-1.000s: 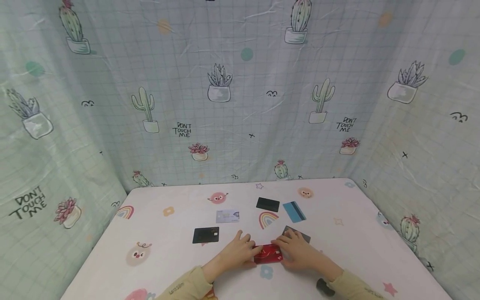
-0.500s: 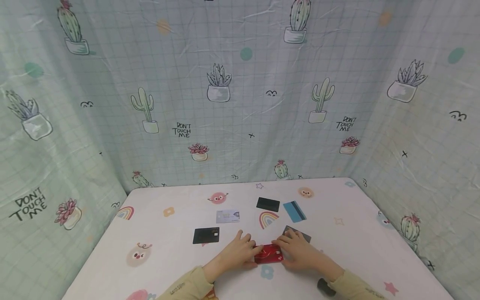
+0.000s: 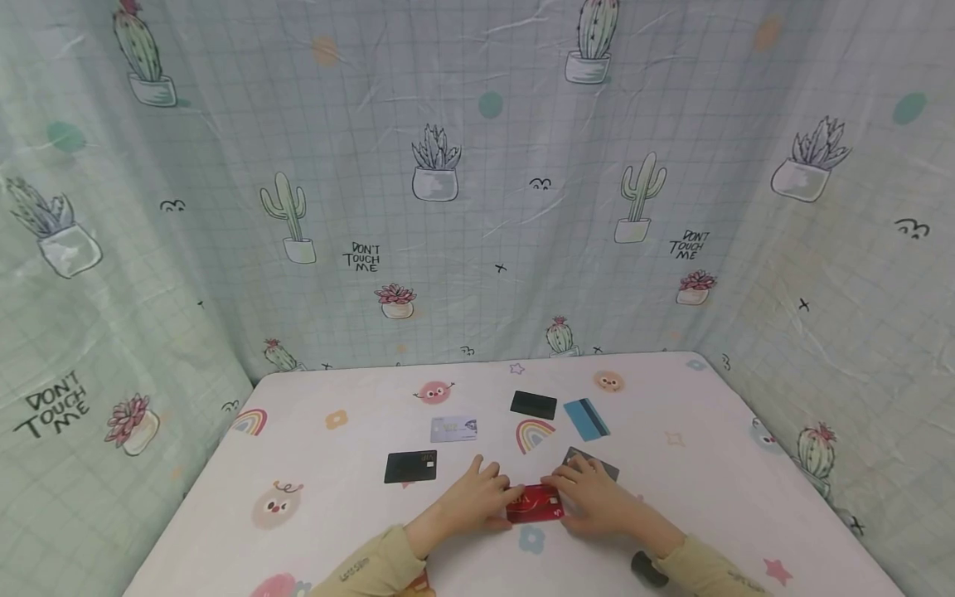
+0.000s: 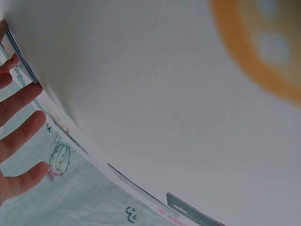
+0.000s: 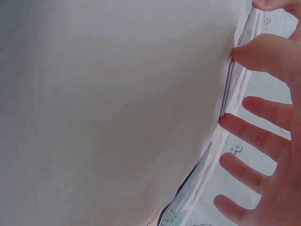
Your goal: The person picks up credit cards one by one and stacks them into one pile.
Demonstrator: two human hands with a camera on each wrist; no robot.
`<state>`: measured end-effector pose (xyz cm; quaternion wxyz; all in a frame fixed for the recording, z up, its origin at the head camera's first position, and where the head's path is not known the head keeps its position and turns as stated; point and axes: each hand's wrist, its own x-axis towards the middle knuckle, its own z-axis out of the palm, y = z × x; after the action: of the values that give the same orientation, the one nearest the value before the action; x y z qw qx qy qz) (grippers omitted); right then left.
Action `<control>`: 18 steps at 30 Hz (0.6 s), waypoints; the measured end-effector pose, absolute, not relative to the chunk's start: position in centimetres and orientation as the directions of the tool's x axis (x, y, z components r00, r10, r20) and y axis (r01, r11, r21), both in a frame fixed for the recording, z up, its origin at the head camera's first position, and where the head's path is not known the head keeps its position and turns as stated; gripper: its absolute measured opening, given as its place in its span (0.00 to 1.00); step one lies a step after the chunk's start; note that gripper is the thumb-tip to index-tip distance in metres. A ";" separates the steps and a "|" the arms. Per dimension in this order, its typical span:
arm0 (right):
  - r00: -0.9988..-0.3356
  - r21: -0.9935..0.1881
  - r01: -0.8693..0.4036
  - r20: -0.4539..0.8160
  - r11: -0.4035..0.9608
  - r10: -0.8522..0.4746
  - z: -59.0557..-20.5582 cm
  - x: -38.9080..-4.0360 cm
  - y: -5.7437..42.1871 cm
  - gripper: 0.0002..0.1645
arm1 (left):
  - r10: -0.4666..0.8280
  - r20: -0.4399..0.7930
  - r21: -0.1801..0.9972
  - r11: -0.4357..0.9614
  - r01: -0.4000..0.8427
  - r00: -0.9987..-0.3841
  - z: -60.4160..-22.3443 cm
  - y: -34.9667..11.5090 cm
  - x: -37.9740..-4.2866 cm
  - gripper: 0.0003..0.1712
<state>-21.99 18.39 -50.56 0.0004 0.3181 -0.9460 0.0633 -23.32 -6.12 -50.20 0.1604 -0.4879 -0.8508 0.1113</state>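
A red card (image 3: 535,503) with "VIP" lettering lies between both hands in the head view. Its edge in the right wrist view shows several thin layers, like a small stack of cards (image 5: 229,84). My left hand (image 3: 481,500) grips its left end, thumb at the near side and a finger at the far side. At the right end, my right hand (image 3: 593,502) holds it by thumb and fingertip, the other fingers spread. Just beyond the right hand's fingers lies a grey card (image 3: 603,469), partly covered by them.
Further back lie a black card (image 3: 533,405), a blue card (image 3: 587,419) with a dark stripe and a silver card (image 3: 453,429). A black VIP card (image 3: 410,467) lies left of the hands. The table (image 3: 328,497) wears a printed cloth; a patterned curtain (image 3: 477,315) hangs behind.
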 end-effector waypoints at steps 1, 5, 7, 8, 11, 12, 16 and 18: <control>-0.798 -0.119 -0.602 0.042 0.790 -0.602 -50.6 -22.0 18.4 0.35 | 0.866 0.164 -0.347 0.500 0.794 -0.473 -50.2 -6.1 -23.3 0.30; -0.792 -0.119 -0.610 0.050 0.783 -0.609 -50.5 -22.0 18.4 0.35 | 0.863 0.159 -0.346 0.504 0.791 -0.480 -50.2 -6.1 -23.3 0.31; -0.789 -0.120 -0.614 0.052 0.780 -0.612 -50.5 -22.0 18.4 0.35 | 0.860 0.153 -0.338 0.508 0.792 -0.487 -50.2 -6.1 -23.3 0.31; -0.787 -0.121 -0.616 0.056 0.779 -0.614 -50.5 -22.0 18.4 0.35 | 0.859 0.150 -0.334 0.510 0.793 -0.490 -50.2 -6.1 -23.3 0.31; -0.790 -0.126 -0.612 0.055 0.781 -0.610 -50.6 -22.0 18.5 0.35 | 0.855 0.142 -0.317 0.517 0.795 -0.499 -50.2 -6.1 -23.3 0.31; -0.791 -0.125 -0.610 0.057 0.782 -0.609 -50.6 -22.0 18.5 0.35 | 0.854 0.139 -0.314 0.518 0.796 -0.501 -50.2 -6.1 -23.3 0.31; -0.792 -0.116 -0.610 0.065 0.784 -0.607 -50.7 -22.1 18.5 0.35 | 0.853 0.134 -0.310 0.519 0.796 -0.504 -50.2 -6.0 -23.3 0.31; -0.793 -0.113 -0.609 0.067 0.785 -0.606 -50.7 -22.1 18.6 0.35 | 0.852 0.133 -0.314 0.520 0.794 -0.506 -50.2 -6.0 -23.3 0.31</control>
<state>-22.15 18.56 -50.72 0.0136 0.3216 -0.9446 0.0645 -23.31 -6.02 -50.18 0.1362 -0.4782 -0.8611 0.1064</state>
